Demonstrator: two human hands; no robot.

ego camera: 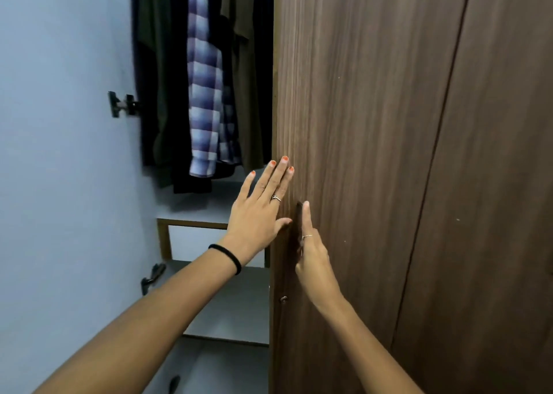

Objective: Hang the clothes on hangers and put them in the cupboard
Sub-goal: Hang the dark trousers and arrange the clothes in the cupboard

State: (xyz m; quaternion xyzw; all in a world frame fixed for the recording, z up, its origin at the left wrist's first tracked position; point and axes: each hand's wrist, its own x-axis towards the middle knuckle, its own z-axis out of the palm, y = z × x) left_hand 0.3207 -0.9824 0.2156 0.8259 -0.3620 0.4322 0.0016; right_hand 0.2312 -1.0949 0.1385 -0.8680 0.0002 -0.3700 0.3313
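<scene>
Two bare forearms reach toward the cupboard door (344, 124). The left hand (257, 214) lies flat with straight fingers near the door's edge; the right hand (312, 253) rests, fingers extended, against the dark handle (299, 220). The clothes (203, 94) already hang inside. To move the door well, push evenly with both palms, keeping fingertips away from the closing edge.

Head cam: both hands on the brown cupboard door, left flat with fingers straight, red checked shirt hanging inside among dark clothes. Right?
Not quite: the checked shirt is blue and white, not red. The head view shows it hanging inside among dark clothes. The rest holds: the left hand lies flat with fingers straight on the brown cupboard door, and the right hand is on the door at its dark handle.
</scene>
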